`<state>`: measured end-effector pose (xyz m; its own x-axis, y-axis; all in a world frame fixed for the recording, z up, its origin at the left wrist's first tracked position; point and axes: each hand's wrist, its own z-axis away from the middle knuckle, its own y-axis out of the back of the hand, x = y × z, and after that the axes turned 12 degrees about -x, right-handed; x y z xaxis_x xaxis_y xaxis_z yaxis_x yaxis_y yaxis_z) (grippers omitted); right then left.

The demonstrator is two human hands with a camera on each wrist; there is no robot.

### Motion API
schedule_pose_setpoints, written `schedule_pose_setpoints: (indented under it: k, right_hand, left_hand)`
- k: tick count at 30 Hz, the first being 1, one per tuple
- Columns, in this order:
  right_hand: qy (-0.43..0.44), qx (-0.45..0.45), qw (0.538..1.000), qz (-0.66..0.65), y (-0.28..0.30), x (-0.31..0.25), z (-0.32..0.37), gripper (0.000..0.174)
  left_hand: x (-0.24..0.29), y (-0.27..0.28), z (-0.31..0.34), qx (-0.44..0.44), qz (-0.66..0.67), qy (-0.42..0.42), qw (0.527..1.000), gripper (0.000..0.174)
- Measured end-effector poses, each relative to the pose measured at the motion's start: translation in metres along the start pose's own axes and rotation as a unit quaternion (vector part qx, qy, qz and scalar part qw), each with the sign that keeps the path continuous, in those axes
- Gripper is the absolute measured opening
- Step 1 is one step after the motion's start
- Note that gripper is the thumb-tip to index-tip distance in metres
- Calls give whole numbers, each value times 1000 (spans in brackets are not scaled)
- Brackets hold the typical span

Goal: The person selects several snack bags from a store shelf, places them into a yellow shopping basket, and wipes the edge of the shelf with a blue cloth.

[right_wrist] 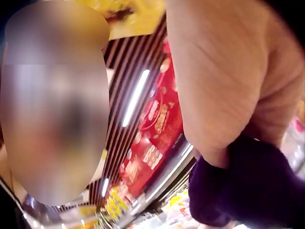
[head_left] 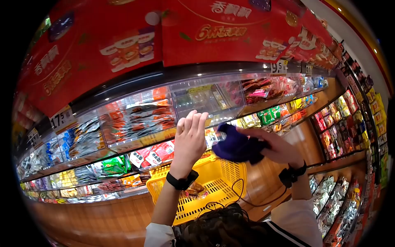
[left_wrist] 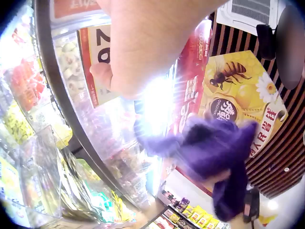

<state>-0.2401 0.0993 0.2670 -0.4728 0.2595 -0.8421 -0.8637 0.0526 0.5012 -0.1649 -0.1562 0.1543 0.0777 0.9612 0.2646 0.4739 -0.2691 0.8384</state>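
A purple cloth item (head_left: 236,144) hangs in the right hand (head_left: 279,148), whose fingers grip its right side. In the left wrist view the purple cloth (left_wrist: 209,148) looks bunched, with a loose part hanging down. The right wrist view shows the right hand (right_wrist: 224,71) close up, the dark purple cloth (right_wrist: 248,186) below it and the fingertips mostly hidden. The left hand (head_left: 191,140) is raised in front of the shelf bins, left of the cloth and apart from it, holding nothing visible. Its fingers are together and slightly bent. In the left wrist view, the left hand (left_wrist: 138,52) partly covers a price card (left_wrist: 95,62).
A yellow basket (head_left: 230,181) with a small packaged item (head_left: 195,190) inside stands below the hands. Clear bins of packets (head_left: 144,117) run across the front, under red boxes (head_left: 214,33). More shelves (head_left: 337,123) stand at the right. A dark cable (head_left: 263,203) hangs near the right wrist.
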Motion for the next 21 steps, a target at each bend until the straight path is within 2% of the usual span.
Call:
schedule_pose_setpoints:
  k: [1, 3, 4, 5, 7, 9, 12, 13, 15, 16, 17, 18, 19, 21]
  right_hand:
    - [5, 0, 1000, 18, -10, 16, 4, 77]
    - [-63, -4, 996, 65, -43, 59, 9, 49]
    - [-62, 14, 990, 126, -66, 85, 9, 36]
    - [-125, -34, 985, 117, -80, 90, 6, 30]
    - [-83, -91, 988, 89, -126, 143, 2, 26]
    - [-103, -131, 984, 57, -145, 151, -7, 24]
    - [-55, -96, 994, -8, -150, 160, -8, 23]
    - [-19, -76, 994, -76, -138, 155, -4, 25]
    - [-38, -58, 997, -38, -102, 136, 12, 32]
    - [-37, -60, 997, -39, -92, 131, 21, 32]
    - [-38, -25, 997, -68, -83, 128, 30, 35]
    - [-40, 10, 994, -98, -78, 124, 34, 38]
    - [-40, 8, 994, -97, -77, 120, 34, 38]
    - [16, 120, 982, -146, -85, 111, 35, 35]
  left_hand:
    - [0, 1, -1, -5, 1, -2, 1000, 54]
    - [2, 2, -1, -5, 6, -1, 1000, 56]
    - [2, 3, -1, -19, 17, 7, 1000, 59]
    - [3, 3, -1, -25, 19, 4, 999, 59]
    - [3, 3, -2, -4, -3, -5, 1000, 60]
    - [3, 7, -1, -33, 2, -4, 999, 61]
    - [10, 23, 2, -52, -14, -17, 998, 58]
    - [11, 21, 9, -56, -15, -15, 998, 58]
    - [12, 7, 29, -21, 88, -110, 990, 56]
    - [18, -7, 43, -41, 167, -132, 976, 54]
    - [29, -21, 57, -61, 245, -152, 956, 53]
    - [50, -29, 63, -74, 313, -109, 940, 52]
    - [70, -37, 68, -86, 380, -66, 918, 51]
    - [91, -64, 83, -141, 473, -63, 867, 49]
